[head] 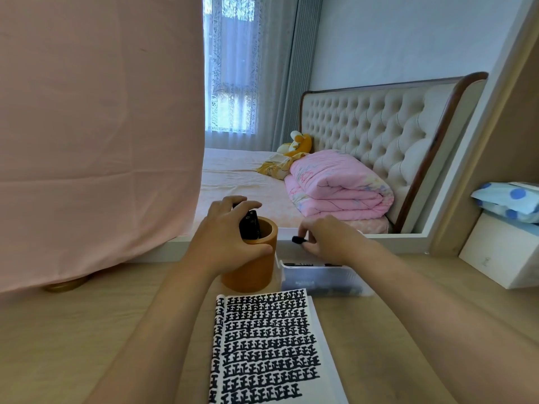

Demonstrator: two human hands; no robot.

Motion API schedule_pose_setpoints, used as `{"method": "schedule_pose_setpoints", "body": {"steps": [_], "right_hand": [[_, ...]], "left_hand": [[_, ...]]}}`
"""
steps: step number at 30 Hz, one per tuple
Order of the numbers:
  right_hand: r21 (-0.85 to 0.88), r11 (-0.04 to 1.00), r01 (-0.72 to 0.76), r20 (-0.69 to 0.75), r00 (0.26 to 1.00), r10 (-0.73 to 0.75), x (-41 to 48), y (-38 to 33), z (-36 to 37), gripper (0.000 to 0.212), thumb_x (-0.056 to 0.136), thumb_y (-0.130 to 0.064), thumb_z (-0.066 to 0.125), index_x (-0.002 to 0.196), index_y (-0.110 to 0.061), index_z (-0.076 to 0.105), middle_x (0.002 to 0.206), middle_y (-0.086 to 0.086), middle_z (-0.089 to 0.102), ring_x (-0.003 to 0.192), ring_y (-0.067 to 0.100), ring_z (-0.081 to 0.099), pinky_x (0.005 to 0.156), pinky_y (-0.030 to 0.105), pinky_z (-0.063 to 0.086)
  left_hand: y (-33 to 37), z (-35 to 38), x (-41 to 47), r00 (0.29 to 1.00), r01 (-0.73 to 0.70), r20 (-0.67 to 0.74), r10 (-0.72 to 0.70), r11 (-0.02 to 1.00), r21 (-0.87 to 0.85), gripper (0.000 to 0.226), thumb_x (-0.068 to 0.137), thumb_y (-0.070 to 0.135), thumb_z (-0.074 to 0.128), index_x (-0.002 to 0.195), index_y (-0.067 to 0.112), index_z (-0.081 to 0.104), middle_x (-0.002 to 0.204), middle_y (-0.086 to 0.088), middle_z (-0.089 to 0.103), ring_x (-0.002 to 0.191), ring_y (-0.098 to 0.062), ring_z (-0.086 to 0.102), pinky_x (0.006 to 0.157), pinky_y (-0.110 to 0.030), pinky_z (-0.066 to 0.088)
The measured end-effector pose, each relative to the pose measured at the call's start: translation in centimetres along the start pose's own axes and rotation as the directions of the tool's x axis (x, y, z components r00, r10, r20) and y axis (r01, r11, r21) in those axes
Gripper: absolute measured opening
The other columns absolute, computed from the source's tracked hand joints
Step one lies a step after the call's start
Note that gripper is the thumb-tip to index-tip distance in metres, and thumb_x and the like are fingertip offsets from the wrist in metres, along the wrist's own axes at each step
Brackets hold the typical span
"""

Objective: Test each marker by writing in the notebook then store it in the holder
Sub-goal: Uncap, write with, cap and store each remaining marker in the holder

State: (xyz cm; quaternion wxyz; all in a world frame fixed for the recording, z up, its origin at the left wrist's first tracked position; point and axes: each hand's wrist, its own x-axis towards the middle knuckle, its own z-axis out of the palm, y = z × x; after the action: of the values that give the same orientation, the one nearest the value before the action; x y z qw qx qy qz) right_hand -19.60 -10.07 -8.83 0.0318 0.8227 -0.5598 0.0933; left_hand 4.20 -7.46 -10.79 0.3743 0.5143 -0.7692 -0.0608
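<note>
Your desk (87,330) is pale wood, and the notebook (268,345) lies open on it nearest you, between your forearms. Its white page is nearly filled with rows of one thick black character, 正, repeated side by side. The bottom row stops short of the right margin, and a cramped column of the same marks runs down the left edge.

Just beyond the notebook stands the holder (253,269), an upright orange-brown cylinder with an open top. Your left hand (227,231) grips its upper part: the thumb lies across the front wall and the fingers arch over the rim. The stored markers (250,227), dark and bunched together, stick up inside it against your fingers.

Beside the holder on the right sits a clear plastic box (320,279) with more dark pens inside; a white label strip on one is too blurred to read.

Your right hand (326,240) hovers over the box's far edge, fingertips pinching a black marker (298,239) whose blunt end points left toward the holder, close to it but not touching.
</note>
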Motion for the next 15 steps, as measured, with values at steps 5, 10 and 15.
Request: {"method": "schedule_pose_setpoints", "body": {"steps": [5, 10, 15], "right_hand": [[0.229, 0.972, 0.051, -0.221, 0.975, 0.001, -4.0, -1.3, -1.8, 0.014, 0.078, -0.018, 0.067, 0.09, -0.02, 0.059, 0.074, -0.006, 0.063, 0.066, 0.009, 0.059, 0.064, 0.032, 0.055], [0.4, 0.916, 0.028, -0.346, 0.93, 0.123, -8.2, -2.1, -2.7, 0.016, 0.074, -0.013, 0.066, 0.081, -0.024, 0.057, 0.069, -0.008, 0.06, 0.064, 0.007, 0.055, 0.059, 0.017, 0.044], [0.613, 0.789, 0.04, -0.309, 0.931, 0.193, -11.8, -3.3, -2.2, 0.019, 0.079, -0.01, 0.069, 0.08, -0.028, 0.061, 0.077, -0.005, 0.069, 0.074, 0.013, 0.065, 0.073, 0.031, 0.056]], "left_hand": [[2.1, -1.3, 0.0, 0.992, -0.053, -0.106, 0.064, 0.993, 0.103, 0.069, 0.074, 0.059, 0.071, 0.136, 0.042, 0.046, 0.144, 0.012, 0.037, 0.135, -0.013, 0.024, 0.108, -0.042, 0.033], [5.0, -0.8, -1.8, 0.967, -0.138, -0.206, 0.15, 0.988, 0.074, 0.038, 0.089, 0.037, 0.063, 0.126, 0.031, 0.057, 0.123, 0.007, 0.051, 0.119, -0.013, 0.038, 0.101, -0.037, 0.039], [6.7, -0.5, -5.0, 0.959, -0.259, -0.076, 0.272, 0.954, 0.151, 0.035, 0.091, 0.032, 0.059, 0.126, 0.03, 0.057, 0.12, 0.01, 0.052, 0.115, -0.011, 0.041, 0.098, -0.032, 0.037]]}}
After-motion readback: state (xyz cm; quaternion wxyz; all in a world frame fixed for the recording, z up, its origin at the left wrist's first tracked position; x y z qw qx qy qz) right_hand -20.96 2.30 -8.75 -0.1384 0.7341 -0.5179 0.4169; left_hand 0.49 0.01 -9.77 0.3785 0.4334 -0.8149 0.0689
